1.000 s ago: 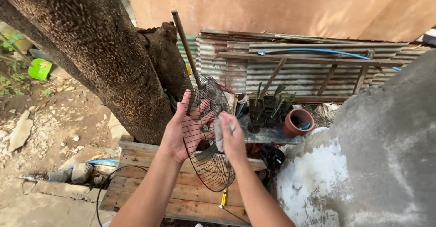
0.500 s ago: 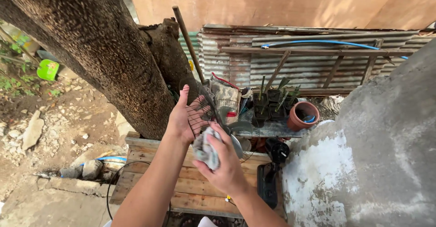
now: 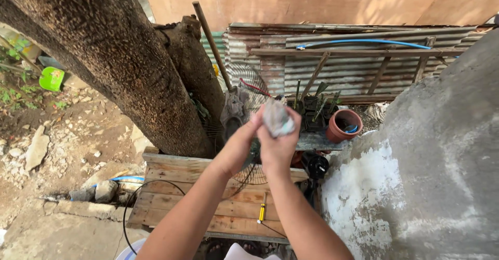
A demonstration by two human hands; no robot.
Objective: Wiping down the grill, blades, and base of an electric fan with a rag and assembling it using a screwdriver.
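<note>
Both hands are raised together in front of the chest, and a crumpled grey rag [image 3: 278, 118] is bunched between them. The right hand [image 3: 277, 148] has its fingers [image 3: 293, 115] curled shut around the rag from behind, with the wad sticking out at the top; the left hand [image 3: 240, 143] comes in from the side with its fingers pressed to the same wad, so the cloth is pinched from two sides and kept compact rather than hanging loose. How tightly the left fingers close cannot be told, since the rag and the other hand cover them. Neither hand holds the fan grille [image 3: 248, 174]: the black wire guard stands below and behind the wrists on its edge, on the wooden bench [image 3: 171, 187], tilted back towards the tree trunk [image 3: 109, 57], which seems to prop it. A second wire guard [image 3: 244, 80] rests higher up against the corrugated sheets [image 3: 343, 73]. On the bench planks near the front edge lies a yellow screwdriver [image 3: 263, 210], well clear of the hands, and a black cable [image 3: 136, 203] loops over the left end. Beyond the hands sit small black seedling pots [image 3: 312, 109] and a terracotta pot [image 3: 343, 126], just beside a rough concrete mass [image 3: 426, 161] on the right.
</note>
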